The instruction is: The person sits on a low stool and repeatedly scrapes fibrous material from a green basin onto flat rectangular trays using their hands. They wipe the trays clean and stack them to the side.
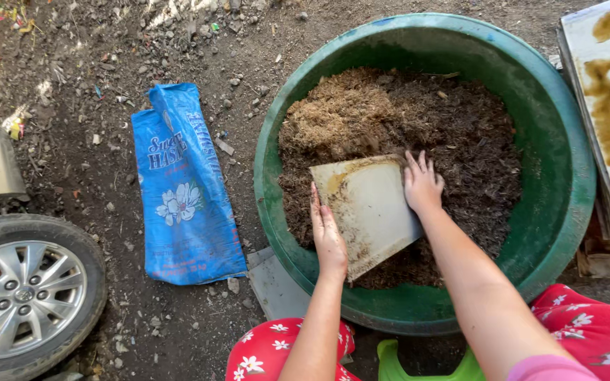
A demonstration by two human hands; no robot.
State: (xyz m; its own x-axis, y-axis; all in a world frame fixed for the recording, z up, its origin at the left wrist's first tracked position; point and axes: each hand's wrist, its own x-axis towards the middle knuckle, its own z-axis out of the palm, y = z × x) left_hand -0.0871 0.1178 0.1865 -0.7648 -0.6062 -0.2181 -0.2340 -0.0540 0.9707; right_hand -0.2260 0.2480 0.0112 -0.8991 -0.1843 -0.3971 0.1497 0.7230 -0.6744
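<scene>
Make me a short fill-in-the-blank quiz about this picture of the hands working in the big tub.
1. Both hands press a flat pale board into a big ____ tub.
2. The tub holds brown, crumbly ____.
3. On the ground left of the tub lies a ____ sack.
4. At the lower left is a car ____.

Missing words: green; soil mix; blue; wheel

Green tub: rim walls its soil mix all round; entry from above only. Flat board covers near soil. Far soil surface open.
</scene>
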